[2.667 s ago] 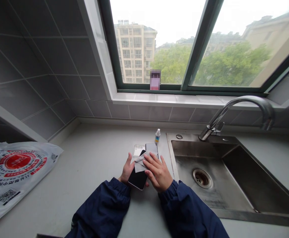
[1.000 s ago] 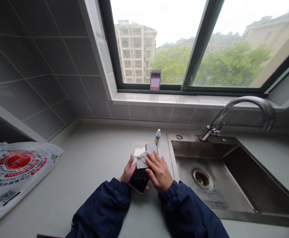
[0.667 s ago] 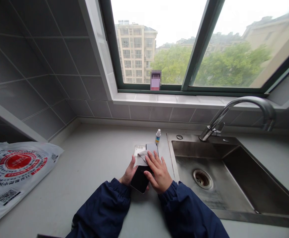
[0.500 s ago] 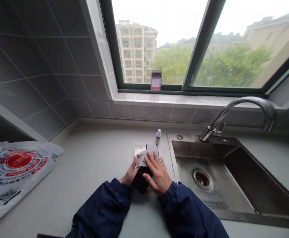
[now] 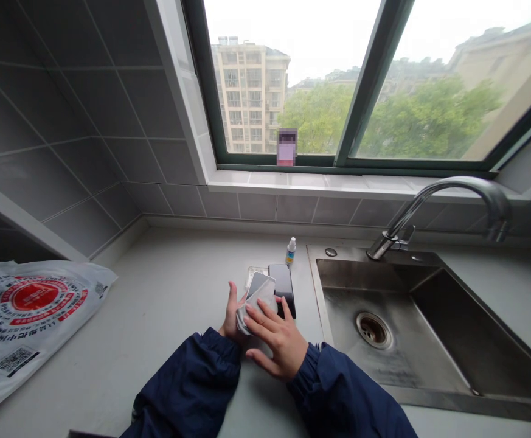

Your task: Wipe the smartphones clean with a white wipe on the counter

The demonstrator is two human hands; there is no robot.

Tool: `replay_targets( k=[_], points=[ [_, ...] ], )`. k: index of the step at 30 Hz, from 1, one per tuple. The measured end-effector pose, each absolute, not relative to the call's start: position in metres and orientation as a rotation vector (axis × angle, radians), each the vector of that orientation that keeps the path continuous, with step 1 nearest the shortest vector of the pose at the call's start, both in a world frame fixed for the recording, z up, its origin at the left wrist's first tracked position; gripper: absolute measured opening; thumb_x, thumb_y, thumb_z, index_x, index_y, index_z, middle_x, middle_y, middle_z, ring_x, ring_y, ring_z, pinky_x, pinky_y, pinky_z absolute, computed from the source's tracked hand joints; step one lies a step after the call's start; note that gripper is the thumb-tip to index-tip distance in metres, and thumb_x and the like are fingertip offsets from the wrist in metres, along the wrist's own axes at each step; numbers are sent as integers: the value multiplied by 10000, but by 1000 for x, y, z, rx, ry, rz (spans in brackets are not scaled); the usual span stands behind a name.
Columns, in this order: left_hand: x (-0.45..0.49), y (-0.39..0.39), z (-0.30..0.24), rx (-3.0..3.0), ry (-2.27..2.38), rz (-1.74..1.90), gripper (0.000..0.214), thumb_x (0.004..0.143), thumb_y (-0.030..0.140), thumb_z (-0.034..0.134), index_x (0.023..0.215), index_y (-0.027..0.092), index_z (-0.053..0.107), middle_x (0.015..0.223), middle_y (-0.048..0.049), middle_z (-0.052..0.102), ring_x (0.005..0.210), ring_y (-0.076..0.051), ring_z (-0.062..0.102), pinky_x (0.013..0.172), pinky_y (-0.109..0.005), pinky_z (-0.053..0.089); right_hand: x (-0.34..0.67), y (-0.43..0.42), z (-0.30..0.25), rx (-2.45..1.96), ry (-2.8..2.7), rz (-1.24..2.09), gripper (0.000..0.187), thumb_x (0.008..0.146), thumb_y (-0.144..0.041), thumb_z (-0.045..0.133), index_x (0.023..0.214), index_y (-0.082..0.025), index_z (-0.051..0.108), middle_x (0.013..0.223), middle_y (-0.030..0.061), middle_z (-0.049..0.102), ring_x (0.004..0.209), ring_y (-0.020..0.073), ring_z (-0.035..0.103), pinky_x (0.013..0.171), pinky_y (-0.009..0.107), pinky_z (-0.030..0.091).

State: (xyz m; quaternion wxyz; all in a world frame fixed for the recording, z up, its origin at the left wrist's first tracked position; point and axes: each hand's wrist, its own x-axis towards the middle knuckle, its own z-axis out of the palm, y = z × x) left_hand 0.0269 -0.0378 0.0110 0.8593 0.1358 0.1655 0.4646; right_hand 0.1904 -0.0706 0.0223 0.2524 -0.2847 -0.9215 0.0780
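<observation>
My left hand (image 5: pixel 231 316) holds a smartphone (image 5: pixel 260 282) from beneath and its left side, thumb raised. A grey cleaning cloth (image 5: pixel 256 306) covers the phone's lower part. On the cloth lies my right hand (image 5: pixel 280 340), its fingers stretched out and pressing flat, thumb apart. Just behind the hands, a second dark phone (image 5: pixel 283 282) rests on the counter, partly hidden by my right fingers. A clear phone case (image 5: pixel 250 274) is mostly covered by the held phone. Beyond them stands a small white-capped bottle (image 5: pixel 291 251) with a blue and yellow label.
To the right is a steel sink (image 5: pixel 320 292) with a drain (image 5: pixel 373 330) and a curved faucet (image 5: pixel 433 188). A white plastic bag (image 5: pixel 41 322) with red and black print lies on the counter (image 5: pixel 156 292) at left. A window (image 5: pixel 333 164) is behind.
My right hand has slid the cloth down toward me, from the phone's upper end to its lower end. The phone's top is now uncovered, and my left thumb has lifted off its edge.
</observation>
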Motion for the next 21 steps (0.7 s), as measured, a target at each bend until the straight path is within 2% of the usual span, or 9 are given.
replay_targets(
  k=[4, 7, 9, 14, 18, 21],
  points=[
    [25, -36, 12, 318, 413, 1025, 903, 837, 753, 313, 1406, 62, 437, 1182, -249, 645, 1061, -373, 634, 979, -522, 432, 185, -70, 16, -701, -2405, 148, 431, 937, -299, 537, 1361, -233, 495, 1381, 57, 552, 1373, 267, 396, 1170, 585, -14],
    [28, -36, 13, 347, 434, 1031, 897, 833, 758, 307, 1404, 79, 444, 1177, -245, 649, 1033, -367, 645, 945, -514, 457, 181, -70, 9, -724, -2309, 98, 339, 938, -202, 520, 1271, -242, 565, 1301, 41, 623, 1319, 234, 475, 1185, 549, 89],
    [30, -36, 14, 360, 446, 1048, 879, 837, 751, 313, 1410, 96, 439, 1177, -239, 650, 1028, -358, 648, 937, -501, 465, 181, -71, 6, -755, -2283, 80, 353, 930, -168, 509, 1269, -245, 568, 1295, 49, 626, 1312, 223, 484, 1180, 525, 169],
    [32, -38, 16, 365, 433, 1008, 895, 836, 753, 317, 1416, 80, 429, 1174, -239, 648, 1075, -354, 631, 982, -485, 439, 182, -73, 3, -799, -2313, 82, 536, 859, -121, 489, 1390, -190, 462, 1411, 101, 515, 1386, 247, 375, 1154, 517, 255],
    [33, -41, 13, 363, 381, 948, 888, 834, 751, 335, 1439, 104, 406, 1235, -219, 627, 1164, -351, 587, 1046, -475, 392, 181, -72, 6, -855, -2410, 126, 702, 768, -113, 503, 1456, -153, 368, 1519, 119, 346, 1437, 308, 246, 1123, 609, 241],
    [35, -41, 7, 365, 324, 912, 873, 829, 751, 342, 1444, 134, 409, 1285, -210, 604, 1225, -355, 544, 1075, -485, 366, 180, -71, 6, -900, -2427, 125, 809, 704, -93, 491, 1489, -138, 305, 1546, 126, 278, 1451, 324, 188, 1118, 643, 206]
  ],
)
